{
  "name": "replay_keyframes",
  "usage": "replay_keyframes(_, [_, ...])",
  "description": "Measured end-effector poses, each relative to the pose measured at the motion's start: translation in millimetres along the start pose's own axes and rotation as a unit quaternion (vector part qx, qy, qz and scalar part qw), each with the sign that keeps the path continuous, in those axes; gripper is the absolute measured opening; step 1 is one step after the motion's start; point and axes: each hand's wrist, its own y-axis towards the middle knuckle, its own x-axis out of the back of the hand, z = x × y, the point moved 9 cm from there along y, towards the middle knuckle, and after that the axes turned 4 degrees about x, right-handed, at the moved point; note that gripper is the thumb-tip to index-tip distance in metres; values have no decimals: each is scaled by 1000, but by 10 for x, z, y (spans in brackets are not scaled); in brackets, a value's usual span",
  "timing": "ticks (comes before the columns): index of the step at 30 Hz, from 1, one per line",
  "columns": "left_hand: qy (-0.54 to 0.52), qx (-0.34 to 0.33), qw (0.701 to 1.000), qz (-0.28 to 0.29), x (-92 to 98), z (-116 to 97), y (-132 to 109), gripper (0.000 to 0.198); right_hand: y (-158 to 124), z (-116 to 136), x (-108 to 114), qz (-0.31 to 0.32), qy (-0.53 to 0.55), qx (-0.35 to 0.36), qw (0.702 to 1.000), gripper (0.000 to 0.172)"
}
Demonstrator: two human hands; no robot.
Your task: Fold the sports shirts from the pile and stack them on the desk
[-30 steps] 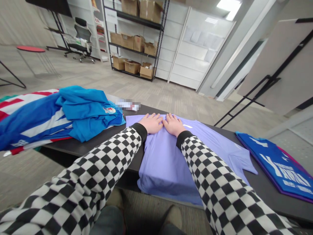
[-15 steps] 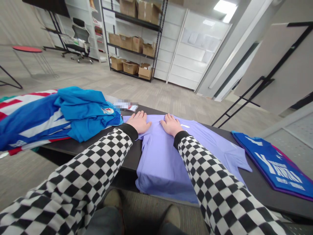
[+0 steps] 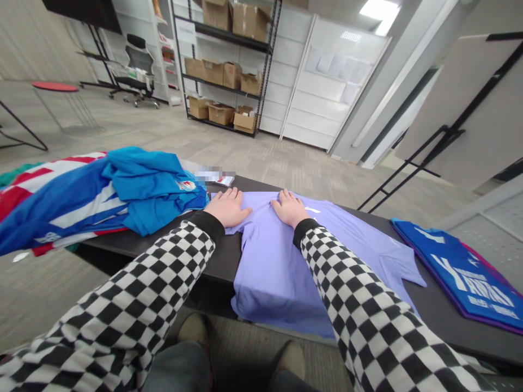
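A lilac T-shirt (image 3: 269, 256) lies spread on the dark table (image 3: 122, 242), its lower part hanging over the near edge. My left hand (image 3: 226, 207) rests flat on the shirt's upper left part, fingers stretched out. My right hand (image 3: 289, 208) lies flat on the shirt near the collar, fingers apart. Both arms wear black-and-white checked sleeves. Neither hand holds anything.
A heap of blue, white and red garments (image 3: 93, 193) lies on the table's left. A folded dark blue printed shirt (image 3: 461, 269) lies at the right. A small card (image 3: 223, 178) sits behind the shirt. Shelves with cardboard boxes (image 3: 224, 71) stand across the floor.
My hands, side by side and touching a second ago, have slid apart across the lilac shirt, the left hand moving left towards the shirt's edge.
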Motion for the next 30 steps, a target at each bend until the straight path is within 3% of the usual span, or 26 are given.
replay_keyframes(5, [-2, -2, 1000, -9, 17, 21, 28, 98, -52, -16, 72, -41, 5, -10, 999, 75])
replay_keyframes(9, [8, 5, 1000, -3, -4, 14, 27, 98, -85, 75, 103, -35, -20, 21, 999, 64])
replay_keyframes(12, [3, 3, 1000, -8, -3, 20, 28, 97, -82, 91, 101, -25, -24, 22, 999, 66])
replay_keyframes(17, [-44, 25, 996, -71, 119, 229, 74, 87, -70, 59, 79, -20, -17, 14, 1000, 68])
replay_keyframes(20, [-35, 38, 998, -43, 63, 355, 108, 86, -57, 46, 70, -20, -18, 19, 999, 69])
replay_keyframes(24, [-6, 27, 1000, 6, -34, 327, 61, 93, -34, 18, 59, -17, -19, 16, 1000, 71])
replay_keyframes(30, [-41, 28, 999, -19, 57, 232, 5, 89, -37, 27, 66, -21, -28, 24, 999, 70])
